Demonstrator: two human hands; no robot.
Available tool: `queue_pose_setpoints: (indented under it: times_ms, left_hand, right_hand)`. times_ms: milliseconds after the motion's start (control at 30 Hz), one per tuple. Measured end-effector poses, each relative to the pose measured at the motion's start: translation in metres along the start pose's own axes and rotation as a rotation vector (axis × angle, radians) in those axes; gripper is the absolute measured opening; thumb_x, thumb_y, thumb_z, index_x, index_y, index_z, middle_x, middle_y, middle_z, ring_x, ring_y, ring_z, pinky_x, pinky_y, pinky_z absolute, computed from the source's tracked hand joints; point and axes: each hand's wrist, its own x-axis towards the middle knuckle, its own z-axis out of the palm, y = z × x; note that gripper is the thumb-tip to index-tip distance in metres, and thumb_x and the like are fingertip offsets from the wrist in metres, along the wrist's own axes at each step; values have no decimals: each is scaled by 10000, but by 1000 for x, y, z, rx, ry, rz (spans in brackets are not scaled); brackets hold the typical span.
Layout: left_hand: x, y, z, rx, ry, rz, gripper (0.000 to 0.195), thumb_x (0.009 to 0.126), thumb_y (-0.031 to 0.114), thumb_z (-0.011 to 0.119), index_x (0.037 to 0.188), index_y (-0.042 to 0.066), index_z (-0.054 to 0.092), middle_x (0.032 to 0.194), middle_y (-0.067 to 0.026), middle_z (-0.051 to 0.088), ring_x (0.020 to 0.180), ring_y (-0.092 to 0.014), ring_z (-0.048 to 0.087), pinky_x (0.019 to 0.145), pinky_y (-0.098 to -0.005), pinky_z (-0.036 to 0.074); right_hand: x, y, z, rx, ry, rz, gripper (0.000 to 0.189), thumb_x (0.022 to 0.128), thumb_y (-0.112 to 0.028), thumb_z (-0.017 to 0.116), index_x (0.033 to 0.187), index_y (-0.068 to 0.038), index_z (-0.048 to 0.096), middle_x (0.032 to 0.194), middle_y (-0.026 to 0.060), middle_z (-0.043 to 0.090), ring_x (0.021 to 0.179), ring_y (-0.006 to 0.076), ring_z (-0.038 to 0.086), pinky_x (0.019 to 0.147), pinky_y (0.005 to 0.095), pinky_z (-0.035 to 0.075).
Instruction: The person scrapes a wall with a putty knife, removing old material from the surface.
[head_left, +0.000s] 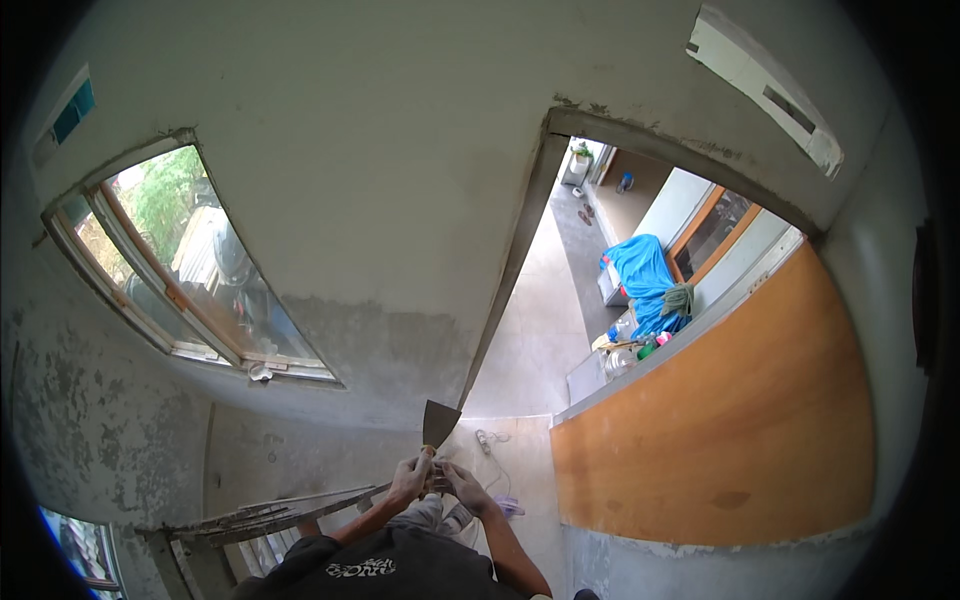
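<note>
A broad-bladed putty knife (440, 426) points upward from my left hand (409, 478), which is closed around its handle just below the ferrule. My right hand (466, 489) is right beside it, fingers bent toward the handle. Whether those fingers hold anything is too small to make out. Pale dust coats both hands. They are in front of my dark shirt (360, 551), high above the floor.
To my left stands a worn ladder or trestle (247, 521). Ahead, a plastered wall (360, 202) has a sliding window (202, 262) and a doorway with a concrete frame (517, 240). An orange-brown door panel (720, 405) is on the right. A cable (495, 469) lies on the floor.
</note>
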Motion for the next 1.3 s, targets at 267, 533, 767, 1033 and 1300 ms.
queue_pose_setpoints:
  times_ms: [267,533,767,1033,1300]
  left_hand:
    - [11,20,13,112,-68,25,480,921,482,467,719,57,562,522,13,455,396,-78,418,346,-245,317]
    - [29,17,10,178,-152,-27,521,912,515,458,730,41,571,520,9,456,392,-80,422,342,-247,322]
    - [22,20,19,134,-131,-92,471,926,490,449,759,59,539,535,19,418,400,-66,371,352,-246,267]
    - [6,34,26,192,-125,30,533,915,533,435,793,30,563,563,11,476,432,-70,425,374,-242,323]
    - [-5,27,6,42,22,221,418,963,404,419,828,32,555,602,20,481,505,-61,435,430,-231,329]
  right_hand:
    - [11,5,-19,34,63,-75,416,1000,-302,321,1274,-11,437,1147,99,558,975,189,588,879,345,482]
    - [12,6,-10,216,44,-145,428,1003,-310,304,1314,-30,391,1136,88,557,958,181,587,854,321,473]
    - [6,7,-20,187,59,-125,423,1000,-298,321,1329,-39,381,1121,81,570,963,176,588,859,323,472]
    - [6,-22,-6,64,127,-141,390,998,-283,345,1285,-37,438,1112,83,571,981,179,580,830,310,482]
    - [18,-59,30,-110,13,-85,396,1000,-293,332,1249,-16,464,1094,84,575,965,170,585,811,317,490]
